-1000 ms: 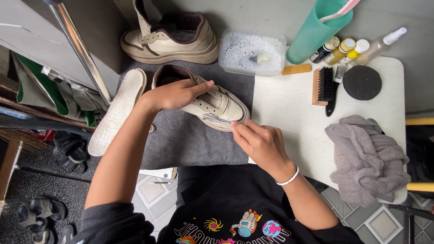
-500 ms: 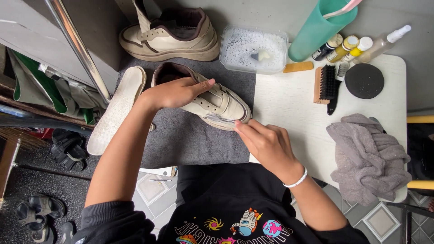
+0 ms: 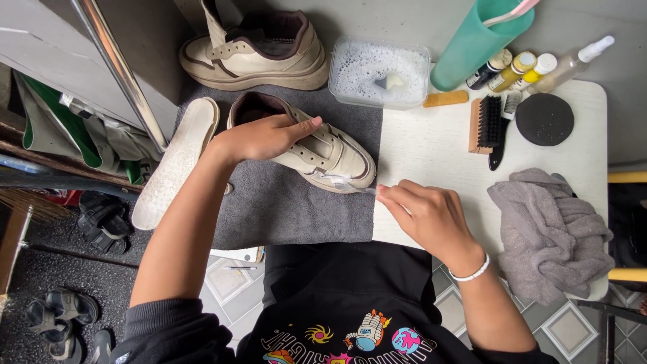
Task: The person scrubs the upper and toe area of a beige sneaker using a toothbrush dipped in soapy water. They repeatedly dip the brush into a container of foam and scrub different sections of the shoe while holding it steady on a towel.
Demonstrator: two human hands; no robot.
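A cream sneaker (image 3: 330, 158) lies on a dark grey mat (image 3: 283, 202) on the white table (image 3: 431, 148). My left hand (image 3: 266, 135) presses down on the sneaker's top and holds it steady. My right hand (image 3: 424, 216) grips a small brush (image 3: 347, 185) whose bristle end touches the sole edge at the sneaker's toe. Its handle is mostly hidden inside my fingers.
A second cream sneaker (image 3: 259, 50) stands at the back. A white insole (image 3: 172, 165) lies left of the mat. A tub of foamy water (image 3: 381, 71), a teal cup (image 3: 482, 40), small bottles (image 3: 519, 71), two brushes (image 3: 488, 125), a black disc (image 3: 544, 119) and a grey cloth (image 3: 549, 229) occupy the table.
My right hand has slid slightly right along the sole edge with the brush. My left hand stays on the sneaker.
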